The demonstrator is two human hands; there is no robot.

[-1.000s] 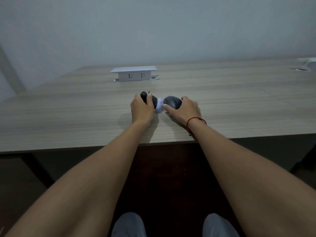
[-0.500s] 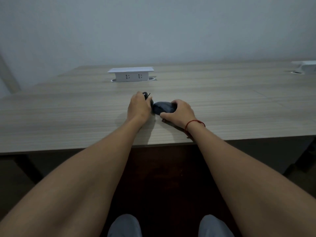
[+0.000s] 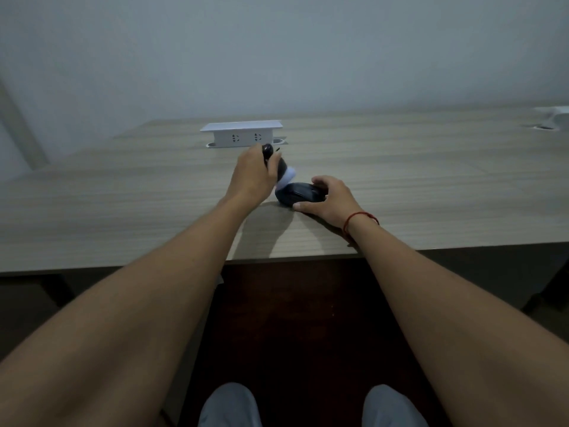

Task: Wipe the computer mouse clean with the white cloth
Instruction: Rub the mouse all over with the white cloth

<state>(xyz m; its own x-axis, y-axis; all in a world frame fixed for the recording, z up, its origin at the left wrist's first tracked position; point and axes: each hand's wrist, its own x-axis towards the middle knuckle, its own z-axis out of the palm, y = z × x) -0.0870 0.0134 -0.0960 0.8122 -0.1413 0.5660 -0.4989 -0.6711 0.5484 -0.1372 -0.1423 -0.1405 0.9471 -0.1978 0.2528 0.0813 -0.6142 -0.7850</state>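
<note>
Compared with half a second earlier, the left hand point(image 3: 252, 177) has lifted and tilted away from the dark, rounded plastic computer mouse point(image 3: 300, 194), so that the white cloth point(image 3: 285, 180), previously hidden between the hands, shows again as a pale wad at the mouse's left end. This suggests one wiping stroke has ended and another is being set up; the task appears to be under way, not finished.

The left hand is closed around a dark, rounded object point(image 3: 274, 163) whose nature cannot be told; the white cloth sits at that object's lower end and appears to touch the mouse. The right hand point(image 3: 331, 200) is partly curled over the mouse, with fingers point(image 3: 320, 181) on its far side and the thumb on its near edge, steadying it.

The mouse rests on the pale wood-grain counter point(image 3: 123, 217), near its front edge. A white rectangular socket box point(image 3: 241, 135) stands behind the hands.
</note>
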